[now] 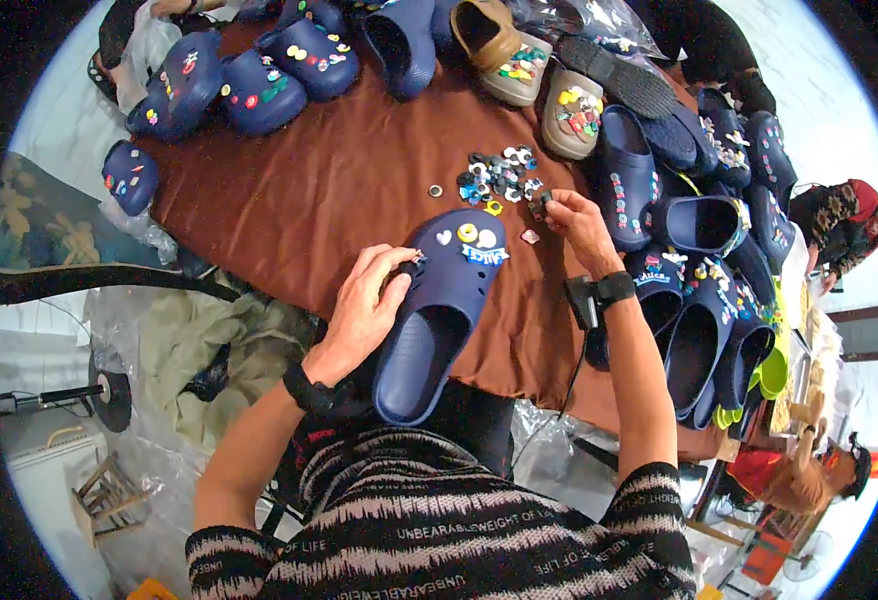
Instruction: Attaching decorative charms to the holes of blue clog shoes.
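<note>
Pointing toe-away, the navy clog (464, 283) is at the brown cloth's (309, 190) near edge. L hand (364, 300): fingertips at upper's L side; cannot tell if they pinch it or a small pc. R hand (584, 232): thumb + fingers closed on a small dark charm (538, 207). Clog prob. light, semi-soft foam, best held by side wall or heel rim. Charm pile (500, 176) lies just beyond toe; other navy clogs (627, 180) crowd R side, limiting elbow room.
</note>
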Demonstrator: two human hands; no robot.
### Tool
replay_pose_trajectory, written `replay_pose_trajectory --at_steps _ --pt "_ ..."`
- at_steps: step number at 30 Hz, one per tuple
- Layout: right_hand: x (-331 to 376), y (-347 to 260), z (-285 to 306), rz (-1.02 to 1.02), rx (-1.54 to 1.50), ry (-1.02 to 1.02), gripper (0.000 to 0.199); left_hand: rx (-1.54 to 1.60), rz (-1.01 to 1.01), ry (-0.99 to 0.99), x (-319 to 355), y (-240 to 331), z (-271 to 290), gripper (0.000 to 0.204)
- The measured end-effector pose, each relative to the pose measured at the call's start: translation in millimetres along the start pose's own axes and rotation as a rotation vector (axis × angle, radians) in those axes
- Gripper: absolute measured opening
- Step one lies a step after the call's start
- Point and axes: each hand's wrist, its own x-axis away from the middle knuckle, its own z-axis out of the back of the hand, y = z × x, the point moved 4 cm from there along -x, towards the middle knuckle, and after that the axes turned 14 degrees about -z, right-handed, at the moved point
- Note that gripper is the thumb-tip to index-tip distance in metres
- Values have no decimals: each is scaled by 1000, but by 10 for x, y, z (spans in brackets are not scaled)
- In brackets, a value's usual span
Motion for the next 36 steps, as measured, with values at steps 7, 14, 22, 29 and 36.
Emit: replay_pose_trajectory --at_steps 7,14,22,29,36 --pt "446 -409 -579 167 229 -160 7 12 23 42 121 -13 -44 31" --pt "931 -473 -875 345 578 -18 13 18 37 63 199 118 -3 32" --pt "1372 -163 -1079 617 954 204 15 3 -30 -27 331 113 -178 40" --pt "1396 -47 -1127 763 1055 287 17 21 -57 18 342 97 -224 39" --pt "1449 -70 -1159 742 1041 172 26 23 -48 -4 351 78 -212 41"
